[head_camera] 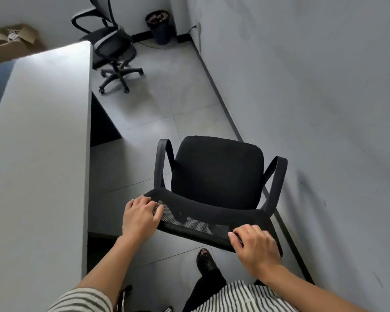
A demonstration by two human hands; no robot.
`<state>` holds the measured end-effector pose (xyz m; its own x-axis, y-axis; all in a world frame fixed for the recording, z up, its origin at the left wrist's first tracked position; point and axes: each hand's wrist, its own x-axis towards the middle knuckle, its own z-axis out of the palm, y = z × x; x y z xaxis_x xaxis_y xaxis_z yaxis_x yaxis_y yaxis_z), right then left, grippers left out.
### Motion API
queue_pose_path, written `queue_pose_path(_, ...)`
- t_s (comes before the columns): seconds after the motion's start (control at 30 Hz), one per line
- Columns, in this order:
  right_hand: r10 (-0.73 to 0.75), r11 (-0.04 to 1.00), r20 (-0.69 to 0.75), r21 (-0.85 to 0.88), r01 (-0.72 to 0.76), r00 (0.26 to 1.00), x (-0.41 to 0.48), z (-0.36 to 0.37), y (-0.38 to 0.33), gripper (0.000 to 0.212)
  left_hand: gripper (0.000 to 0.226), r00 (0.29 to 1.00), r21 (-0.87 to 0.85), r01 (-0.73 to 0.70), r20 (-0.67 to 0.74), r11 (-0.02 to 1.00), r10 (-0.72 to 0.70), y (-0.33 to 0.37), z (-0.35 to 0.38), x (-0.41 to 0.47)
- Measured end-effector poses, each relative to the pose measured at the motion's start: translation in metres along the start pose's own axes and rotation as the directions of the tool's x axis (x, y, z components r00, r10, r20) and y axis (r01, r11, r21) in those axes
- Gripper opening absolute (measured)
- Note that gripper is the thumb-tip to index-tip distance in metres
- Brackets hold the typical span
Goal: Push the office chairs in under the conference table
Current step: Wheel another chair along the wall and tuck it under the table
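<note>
A black office chair (216, 174) with armrests stands right in front of me, in the aisle between the white conference table (38, 154) on the left and the wall on the right. It faces away from me, with its seat clear of the table's edge. My left hand (140, 216) grips the left end of its mesh backrest top. At the right end of the same backrest, my right hand (254, 244) has its fingers curled over the rim. A second black swivel chair (113, 48) stands farther off at the table's far corner, also out from under it.
A dark waste bin (160, 27) sits in the far corner by the wall. A cardboard box (11, 43) lies at the far end of the table. The grey wall (324, 109) runs close along the right. My foot (205, 260) is just behind the chair.
</note>
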<state>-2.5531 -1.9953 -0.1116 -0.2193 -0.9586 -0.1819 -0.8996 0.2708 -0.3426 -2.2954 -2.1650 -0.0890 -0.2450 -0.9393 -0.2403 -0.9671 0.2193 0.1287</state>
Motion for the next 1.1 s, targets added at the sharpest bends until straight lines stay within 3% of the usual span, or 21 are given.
queue_pose_path(0.2, -0.062, 0.996, -0.017, -0.059, 0.061, 0.998, 0.025, -0.010, 0.012, 0.029, 0.043, 0.980, -0.100, -0.009, -0.200, 0.995, -0.012, 0.004, 0.014, -0.007)
queue_pose_path(0.4, -0.130, 0.979, -0.103, -0.172, 0.111, 0.986, 0.114, -0.042, 0.049, 0.032, 0.039, 0.974, -0.132, -0.020, -0.224, 0.991, -0.011, 0.033, 0.013, 0.015)
queue_pose_path(0.57, -0.238, 0.954, -0.046, -0.199, 0.225, 0.970, 0.210, -0.062, 0.077, 0.037, 0.036, 0.972, -0.107, -0.008, -0.233, 0.994, -0.017, 0.052, 0.013, 0.041)
queue_pose_path(0.7, -0.382, 0.904, -0.010, -0.212, 0.371, 0.924, 0.282, -0.077, 0.079, 0.035, 0.035, 0.965, -0.138, 0.102, -0.227, 0.985, -0.132, 0.069, 0.011, 0.072)
queue_pose_path(0.93, -0.577, 0.774, 0.090, -0.256, 0.579, 0.812, 0.406, -0.099, 0.068, 0.037, 0.037, 0.891, -0.237, 0.340, -0.226, 0.910, -0.393, 0.097, -0.003, 0.130)
queue_pose_path(1.1, -0.666, 0.670, 0.179, -0.281, 0.687, 0.724, 0.495, -0.111, 0.040, 0.045, 0.034, 0.846, -0.310, 0.405, -0.231, 0.860, -0.481, 0.095, -0.016, 0.170)
